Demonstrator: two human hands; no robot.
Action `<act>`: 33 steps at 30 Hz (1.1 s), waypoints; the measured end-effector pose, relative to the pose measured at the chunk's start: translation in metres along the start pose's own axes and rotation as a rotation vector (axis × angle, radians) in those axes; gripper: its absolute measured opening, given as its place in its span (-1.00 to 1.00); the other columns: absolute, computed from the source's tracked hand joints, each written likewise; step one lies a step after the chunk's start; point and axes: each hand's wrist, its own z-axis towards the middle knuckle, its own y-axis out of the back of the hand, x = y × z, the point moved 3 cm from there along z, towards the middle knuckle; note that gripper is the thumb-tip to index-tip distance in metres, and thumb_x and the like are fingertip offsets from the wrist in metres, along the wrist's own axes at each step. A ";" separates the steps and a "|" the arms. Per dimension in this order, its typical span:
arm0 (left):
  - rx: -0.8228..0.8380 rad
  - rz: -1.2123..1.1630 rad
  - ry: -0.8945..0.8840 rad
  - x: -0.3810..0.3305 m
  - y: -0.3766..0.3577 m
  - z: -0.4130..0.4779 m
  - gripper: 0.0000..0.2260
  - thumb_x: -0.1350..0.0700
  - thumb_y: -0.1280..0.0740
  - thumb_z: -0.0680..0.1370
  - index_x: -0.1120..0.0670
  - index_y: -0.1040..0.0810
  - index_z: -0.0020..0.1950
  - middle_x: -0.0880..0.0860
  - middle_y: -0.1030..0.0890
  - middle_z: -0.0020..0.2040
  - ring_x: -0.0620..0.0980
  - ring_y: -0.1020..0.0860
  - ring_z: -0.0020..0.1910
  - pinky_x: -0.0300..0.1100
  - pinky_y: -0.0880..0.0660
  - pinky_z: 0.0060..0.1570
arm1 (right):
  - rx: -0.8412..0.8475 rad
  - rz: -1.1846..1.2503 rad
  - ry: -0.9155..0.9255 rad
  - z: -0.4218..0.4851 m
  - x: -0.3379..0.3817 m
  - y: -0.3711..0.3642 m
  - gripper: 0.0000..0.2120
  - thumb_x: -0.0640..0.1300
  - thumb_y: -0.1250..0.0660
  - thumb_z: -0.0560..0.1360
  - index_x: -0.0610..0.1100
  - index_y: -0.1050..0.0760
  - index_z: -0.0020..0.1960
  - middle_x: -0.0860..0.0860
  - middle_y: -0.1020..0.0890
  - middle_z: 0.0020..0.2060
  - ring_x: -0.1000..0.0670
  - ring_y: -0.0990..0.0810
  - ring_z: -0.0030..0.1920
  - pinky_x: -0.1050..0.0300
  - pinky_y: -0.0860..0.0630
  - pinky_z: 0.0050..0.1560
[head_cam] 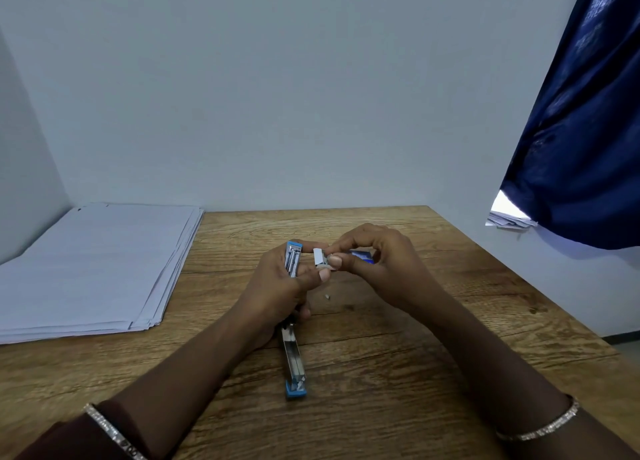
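Left hand (280,286) is gripping the stapler (293,355) round its middle, fingers curled tight. The stapler is lying opened out flat: the top arm is poking up past my fingers, and the blue-tipped base end is resting on the worktop (415,373) toward me. Right hand (381,269) is curling round a small blue staple box (362,256), just right of the stapler's top arm, with the thumb tip pressing on a pale staple strip (320,257) sticking out of the box's left end. My left thumb tip is sitting right under that strip, touching or nearly so; can't tell which. One tiny loose metal bit (327,297) is lying on the wood just below both hands. Bangles are sitting on both wrists. A paper stack (93,265) is lying well off to the left, against the wall corner. A dark blue curtain (581,130) is hanging at far right, beyond the worktop edge, with more papers (509,219) showing under its hem.
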 end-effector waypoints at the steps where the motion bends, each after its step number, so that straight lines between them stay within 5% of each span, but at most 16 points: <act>1: 0.001 -0.007 0.002 0.000 0.000 0.000 -0.76 0.25 -0.47 0.52 0.04 -0.64 0.16 -0.12 -0.55 -0.47 -0.16 -0.41 -0.59 -0.25 -0.45 -0.56 | -0.009 0.002 0.002 0.000 -0.001 0.000 -0.92 -0.06 -0.50 0.47 -0.03 -0.73 -0.05 0.10 -0.73 -0.12 0.09 -0.66 -0.01 -0.11 -0.58 0.07; 9: 0.003 -0.083 0.029 0.004 0.002 0.001 -0.76 0.25 -0.49 0.50 0.02 -0.67 0.12 -0.04 -0.51 -0.47 -0.13 -0.36 -0.58 -0.25 -0.42 -0.57 | -0.049 0.067 -0.002 0.001 -0.004 -0.001 -0.91 -0.09 -0.47 0.50 -0.01 -0.74 -0.02 0.15 -0.74 -0.14 0.11 -0.66 -0.05 0.13 -0.50 -0.10; 19: 0.016 -0.122 0.071 0.007 0.003 0.003 -0.76 0.23 -0.49 0.50 0.01 -0.69 0.14 -0.03 -0.51 -0.46 -0.13 -0.33 -0.58 -0.25 -0.41 -0.55 | -0.108 0.207 -0.060 0.000 -0.004 -0.003 -0.91 -0.08 -0.51 0.47 -0.06 -0.73 -0.04 0.09 -0.75 -0.16 0.06 -0.69 -0.06 0.08 -0.56 -0.06; 24: -0.015 -0.150 0.118 0.006 0.003 0.003 -0.74 0.26 -0.48 0.50 0.04 -0.67 0.16 0.09 -0.53 -0.34 -0.12 -0.33 -0.57 -0.26 -0.41 -0.56 | -0.209 0.352 -0.180 -0.001 -0.007 -0.001 -0.91 -0.07 -0.52 0.45 -0.04 -0.72 -0.07 0.03 -0.76 -0.16 -0.02 -0.72 -0.04 -0.18 -0.66 0.02; 30: -0.077 -0.219 0.125 0.007 0.004 0.004 -0.73 0.28 -0.47 0.51 0.03 -0.67 0.17 -0.08 -0.45 -0.48 -0.16 -0.28 -0.60 -0.28 -0.39 -0.56 | -0.358 0.520 -0.327 -0.003 -0.019 0.014 -0.92 -0.22 -0.41 0.55 -0.11 -0.66 0.01 -0.01 -0.78 -0.13 0.14 -0.72 -0.08 0.33 -0.55 -0.19; 33: -0.091 -0.254 0.106 0.006 0.005 0.003 -0.71 0.30 -0.44 0.53 0.06 -0.64 0.21 -0.09 -0.39 -0.54 -0.16 -0.24 -0.62 -0.30 -0.36 -0.57 | -0.299 0.679 -0.513 -0.007 -0.024 0.006 -0.93 -0.25 -0.38 0.57 -0.16 -0.65 0.00 -0.11 -0.74 -0.02 0.01 -0.68 -0.03 0.07 -0.60 -0.05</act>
